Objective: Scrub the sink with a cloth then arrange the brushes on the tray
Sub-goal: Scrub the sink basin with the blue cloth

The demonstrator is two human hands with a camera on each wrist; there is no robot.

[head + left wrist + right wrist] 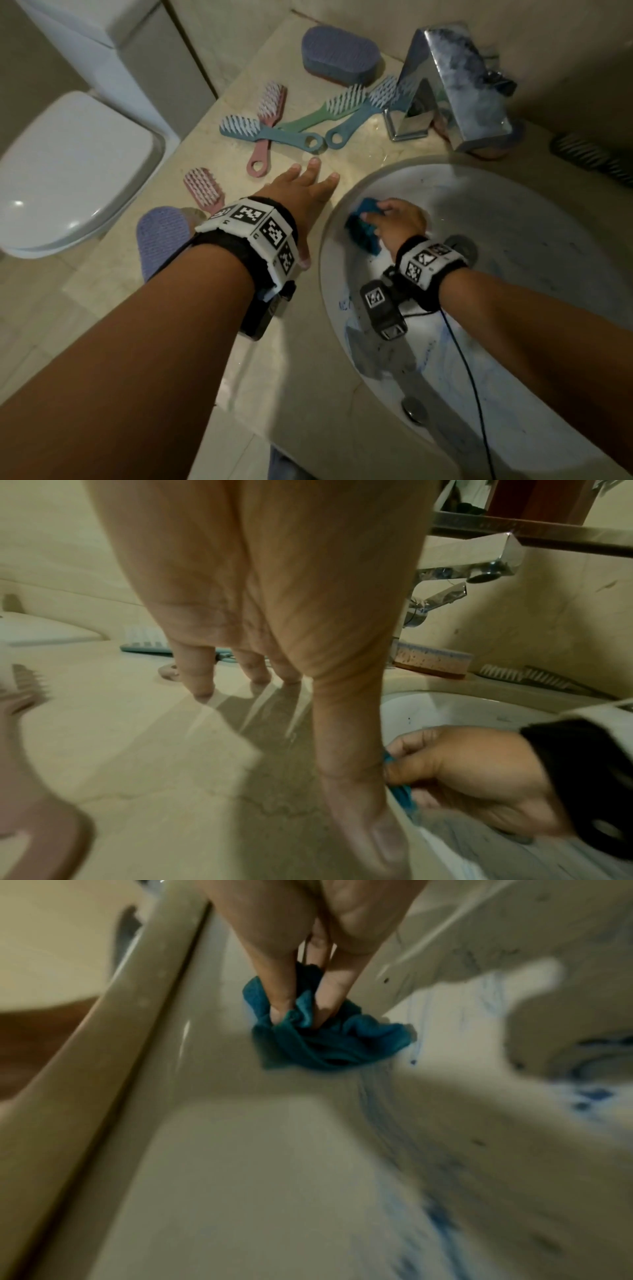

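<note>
left hand (301, 195) fingers flat on counter (239, 359) | right hand (400, 222) grips cloth (363, 229) | five brushes (236, 125)

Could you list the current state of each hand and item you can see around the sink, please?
left hand: flat on the counter, fingers spread.
right hand: gripping the cloth.
cloth: bunched, pressed against the sink wall.
sink: streaked with blue marks.
brushes: loose on the counter, some crossing.
tap: no water visible.
toilet lid: closed.
</note>
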